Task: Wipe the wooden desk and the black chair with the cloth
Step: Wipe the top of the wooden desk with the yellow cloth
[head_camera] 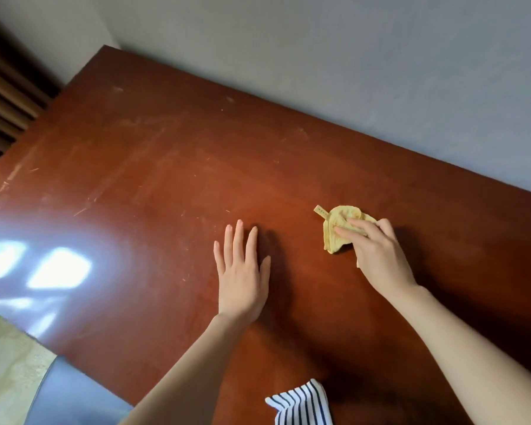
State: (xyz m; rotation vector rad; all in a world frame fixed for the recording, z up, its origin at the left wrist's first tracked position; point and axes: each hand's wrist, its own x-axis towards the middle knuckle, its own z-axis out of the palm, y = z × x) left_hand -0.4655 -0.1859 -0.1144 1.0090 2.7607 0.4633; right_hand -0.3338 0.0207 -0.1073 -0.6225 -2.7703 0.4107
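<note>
On scuffed desk (166, 179), left hand (242, 277) flat (fingers (237, 240) straight); right hand (380, 256) round crumpled cloth (337, 222).

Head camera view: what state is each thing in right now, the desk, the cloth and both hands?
Wooden desk: scratched and smudged, with window glare on its left part.
Yellow cloth: crumpled, lying on the desk under the right hand.
Left hand: flat on the desk, fingers straight, holding nothing.
Right hand: fingers curled over the cloth, holding it against the desk.
</note>
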